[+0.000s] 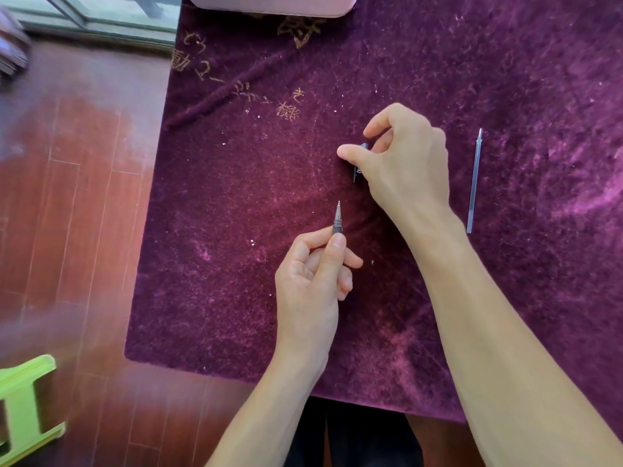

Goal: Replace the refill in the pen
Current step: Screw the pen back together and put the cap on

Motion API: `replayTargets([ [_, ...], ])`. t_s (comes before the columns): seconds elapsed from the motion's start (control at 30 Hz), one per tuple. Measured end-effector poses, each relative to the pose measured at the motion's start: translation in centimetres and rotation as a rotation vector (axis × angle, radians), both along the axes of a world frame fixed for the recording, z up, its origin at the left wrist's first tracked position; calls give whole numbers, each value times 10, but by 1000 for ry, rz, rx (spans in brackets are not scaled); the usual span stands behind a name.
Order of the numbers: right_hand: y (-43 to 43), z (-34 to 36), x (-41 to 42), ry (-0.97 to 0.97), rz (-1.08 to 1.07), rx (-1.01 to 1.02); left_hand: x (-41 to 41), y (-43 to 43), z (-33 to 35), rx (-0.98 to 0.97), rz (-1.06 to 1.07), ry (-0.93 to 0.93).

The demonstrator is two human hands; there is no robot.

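— Two hands over the desk (505, 298), both busy. The left hand (312, 281) has its fingers (337, 251) pinched shut on the pen (337, 220), tip pointing away from the person, only the grey grip and metal point showing above the thumb.

— And the right hand (404, 163)?

— Further out on the purple velvet cloth (236, 230), thumb and curled fingers closed around a small dark piece (358, 170); most of it is hidden under the palm, so I can't say what it is. Looks like a cap or clip, no more than that.

— Any container in play?

— Only a pale pink case (269, 3) at the far edge of the cloth, cut off by the frame; can't see inside.

— The refill?

— One slim translucent refill (474, 180) lies alone on the cloth, right of the right hand, clear of both hands, its point aimed away from the person.

— Anything else about?

— Gold lettering (290, 106) stitched into the cloth, wooden floor (67, 197) left, a lime-green stool (23, 409) at lower left.
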State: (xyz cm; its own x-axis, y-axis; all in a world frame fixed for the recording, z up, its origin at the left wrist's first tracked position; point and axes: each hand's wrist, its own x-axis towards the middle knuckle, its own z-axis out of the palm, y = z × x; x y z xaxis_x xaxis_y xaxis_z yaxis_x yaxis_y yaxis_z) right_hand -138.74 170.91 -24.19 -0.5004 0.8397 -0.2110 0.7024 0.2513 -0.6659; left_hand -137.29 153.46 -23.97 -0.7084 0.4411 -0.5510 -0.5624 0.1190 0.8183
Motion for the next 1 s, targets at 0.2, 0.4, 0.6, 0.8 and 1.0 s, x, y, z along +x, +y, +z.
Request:
replayTargets([
  [0.2,5,1,-2,-64,10,-29,-3,-1,1,3,13,-24],
  [0.4,14,9,6,-94,46,-82,0,1,2,-16,-12,-12],
  [0.6,15,13,48,197,-90,-404,5,2,5,-11,-103,-7],
  [0.8,-2,9,95,425,-187,-654,11,3,2,-41,-214,64],
  [1.0,-19,2,117,546,-320,-728,18,2,1,-28,-270,67],
])
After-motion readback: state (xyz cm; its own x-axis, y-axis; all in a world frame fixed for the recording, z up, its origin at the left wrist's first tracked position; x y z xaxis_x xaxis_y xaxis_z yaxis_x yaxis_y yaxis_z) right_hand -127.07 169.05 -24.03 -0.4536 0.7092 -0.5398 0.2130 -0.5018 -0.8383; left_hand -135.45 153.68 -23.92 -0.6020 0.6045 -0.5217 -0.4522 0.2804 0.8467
